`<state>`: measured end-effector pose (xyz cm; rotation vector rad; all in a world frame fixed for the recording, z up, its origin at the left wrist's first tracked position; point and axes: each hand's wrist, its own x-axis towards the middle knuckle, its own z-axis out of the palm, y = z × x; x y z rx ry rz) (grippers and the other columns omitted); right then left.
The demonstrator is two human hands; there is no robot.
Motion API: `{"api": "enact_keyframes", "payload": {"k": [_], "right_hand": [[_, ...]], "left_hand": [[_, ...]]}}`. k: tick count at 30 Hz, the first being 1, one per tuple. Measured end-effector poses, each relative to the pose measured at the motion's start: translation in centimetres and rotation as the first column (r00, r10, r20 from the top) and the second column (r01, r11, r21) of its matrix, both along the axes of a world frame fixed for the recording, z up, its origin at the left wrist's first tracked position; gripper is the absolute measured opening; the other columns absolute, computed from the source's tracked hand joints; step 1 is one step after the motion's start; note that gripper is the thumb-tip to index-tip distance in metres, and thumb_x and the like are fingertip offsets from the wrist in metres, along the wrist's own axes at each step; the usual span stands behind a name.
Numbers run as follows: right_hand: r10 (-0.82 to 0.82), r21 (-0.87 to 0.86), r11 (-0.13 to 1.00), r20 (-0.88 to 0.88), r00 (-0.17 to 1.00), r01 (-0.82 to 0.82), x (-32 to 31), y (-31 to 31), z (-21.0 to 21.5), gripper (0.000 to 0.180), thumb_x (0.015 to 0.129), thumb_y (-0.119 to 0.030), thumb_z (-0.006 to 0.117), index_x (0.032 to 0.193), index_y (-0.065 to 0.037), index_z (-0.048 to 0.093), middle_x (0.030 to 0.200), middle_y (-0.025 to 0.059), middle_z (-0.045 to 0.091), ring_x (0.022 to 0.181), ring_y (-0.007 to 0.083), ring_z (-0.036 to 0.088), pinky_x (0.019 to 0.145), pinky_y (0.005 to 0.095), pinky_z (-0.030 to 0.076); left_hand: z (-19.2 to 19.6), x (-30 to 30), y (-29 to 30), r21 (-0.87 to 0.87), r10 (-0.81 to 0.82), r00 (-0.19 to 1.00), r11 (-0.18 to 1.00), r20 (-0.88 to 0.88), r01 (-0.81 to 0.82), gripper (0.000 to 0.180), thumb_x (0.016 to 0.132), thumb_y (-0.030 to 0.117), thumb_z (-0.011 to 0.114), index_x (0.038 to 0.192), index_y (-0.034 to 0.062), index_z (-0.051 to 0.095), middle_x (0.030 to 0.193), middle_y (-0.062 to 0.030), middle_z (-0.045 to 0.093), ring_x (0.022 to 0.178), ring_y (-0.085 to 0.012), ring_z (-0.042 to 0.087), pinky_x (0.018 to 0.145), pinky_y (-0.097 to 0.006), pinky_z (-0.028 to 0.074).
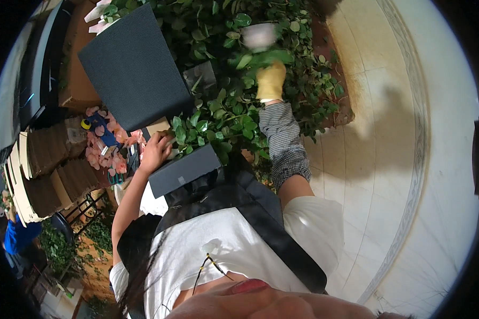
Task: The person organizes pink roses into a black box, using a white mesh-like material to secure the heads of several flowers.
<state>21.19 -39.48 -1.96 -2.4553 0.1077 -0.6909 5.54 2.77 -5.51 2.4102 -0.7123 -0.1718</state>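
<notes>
My right hand (271,81), in a yellow glove with a checked sleeve below it, reaches out over the greenery and is closed around a rose below its bloom. The rose's pale pink head (259,37) is smeared by motion, with green leaves beneath it. My bare left hand (157,151) has its fingers curled beside a dark grey box (186,171) close to my body. What lies under those fingers is mostly hidden. Leafy stems (218,122) spread thickly between my hands and beyond them.
A large ribbed dark panel (138,69) slants over the table at left. Pink petals (98,151), a blue object (105,129) and teal-handled scissors (115,177) lie left of my left hand. Stacked flattened cardboard (53,170) stands farther left. Pale floor tiles (367,159) run along the right.
</notes>
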Motion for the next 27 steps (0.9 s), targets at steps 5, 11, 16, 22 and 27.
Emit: {"api": "enact_keyframes", "payload": {"k": [5, 11, 16, 22, 27], "right_hand": [[0.03, 0.211, 0.977, -0.043, 0.999, -0.021, -4.5, 3.2, 5.0, 0.028, 0.083, -0.005, 0.067, 0.111, -0.004, 0.07, 0.099, 0.0112, 0.073, 0.087, 0.0194, 0.068, 0.074, 0.0323, 0.055], [0.586, -0.139, 0.791, -0.112, 0.803, -0.596, -9.6, 11.2, 8.0, 0.024, 0.084, -0.014, 0.064, 0.061, -0.009, 0.06, 0.062, 0.0084, 0.061, 0.059, 0.0235, 0.063, 0.051, 0.0381, 0.043], [0.55, -0.453, 0.622, -0.329, 0.768, -0.639, -12.3, 15.9, 10.3, 0.022, 0.076, -0.009, 0.062, 0.096, -0.011, 0.072, 0.067, 0.0056, 0.067, 0.066, 0.0268, 0.067, 0.055, 0.0392, 0.049], [0.516, -0.393, 0.655, -0.391, 0.762, -0.646, -10.1, 14.0, -6.1, 0.009, 0.073, -0.011, 0.063, 0.077, -0.01, 0.071, 0.079, 0.0097, 0.071, 0.073, 0.0288, 0.069, 0.064, 0.0438, 0.053], [0.41, -0.551, 0.358, -0.633, 0.657, -0.754, -9.3, 16.6, -5.6, 0.015, 0.085, -0.013, 0.06, 0.087, -0.014, 0.074, 0.082, 0.0045, 0.075, 0.074, 0.0189, 0.071, 0.055, 0.0339, 0.05]], "left_hand": [[0.1, -0.1, -0.3, -0.026, 0.021, 1.0, 0.999, 0.019, -0.02, 0.034, 0.084, 0.006, 0.066, 0.117, 0.0044, 0.063, 0.113, -0.0156, 0.057, 0.107, -0.0361, 0.058, 0.091, -0.044, 0.049], [-3.4, -0.7, 0.6, 0.149, 0.146, 0.964, 0.982, -0.224, -0.115, 0.032, 0.088, 0.016, 0.066, 0.119, 0.0075, 0.063, 0.112, -0.019, 0.057, 0.106, -0.0384, 0.058, 0.088, -0.044, 0.049], [-2.6, -1.7, 2.1, 0.069, 0.148, 0.988, 0.987, -0.046, -0.145, 0.036, 0.095, 0.036, 0.064, 0.117, 0.0072, 0.067, 0.086, -0.02, 0.071, 0.072, -0.0382, 0.07, 0.063, -0.046, 0.055], [0.2, -0.1, 0.0, -0.048, 0.066, 0.997, 0.997, 0.032, -0.064, 0.031, 0.088, 0.021, 0.07, 0.115, 0.0068, 0.066, 0.113, -0.0119, 0.067, 0.104, -0.0332, 0.064, 0.088, -0.042, 0.052], [2.6, 0.2, 0.6, 0.192, -0.051, 0.993, 0.981, 0.109, 0.03, 0.034, 0.086, 0.027, 0.073, 0.115, 0.0106, 0.067, 0.13, -0.0122, 0.057, 0.118, -0.0324, 0.055, 0.097, -0.046, 0.044]]}}
